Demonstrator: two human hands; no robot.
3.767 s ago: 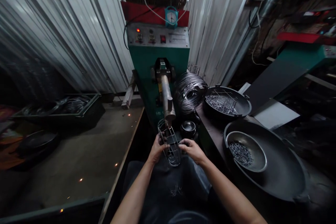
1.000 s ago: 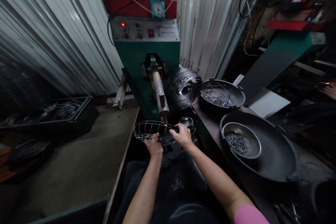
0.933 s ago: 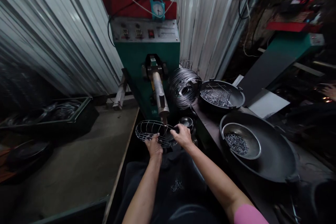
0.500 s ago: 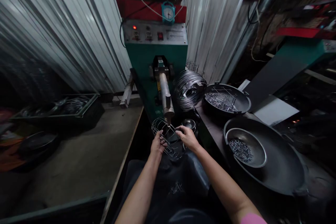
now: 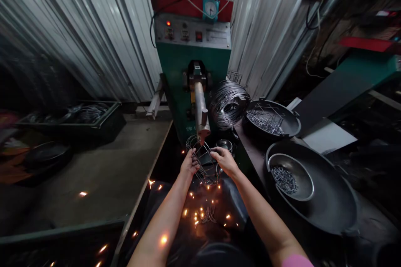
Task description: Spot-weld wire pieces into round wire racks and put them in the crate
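Observation:
I hold a round wire cage under the metal arm tip of a green welding machine. My left hand is closed on the cage's left rim. My right hand is closed on its right side, fingers pinching the wire near the arm tip. Orange sparks scatter over my dark apron and the floor below the cage.
A coil of steel wire sits right of the machine. Beside it a black pan holds wire pieces. A large black wok contains a steel bowl of small wire bits. A green crate stands at left on the bench.
The cage went from lying flat to tilted nearly upright under the arm tip. Sparks now fly down over my apron and the bench. The view shifted slightly.

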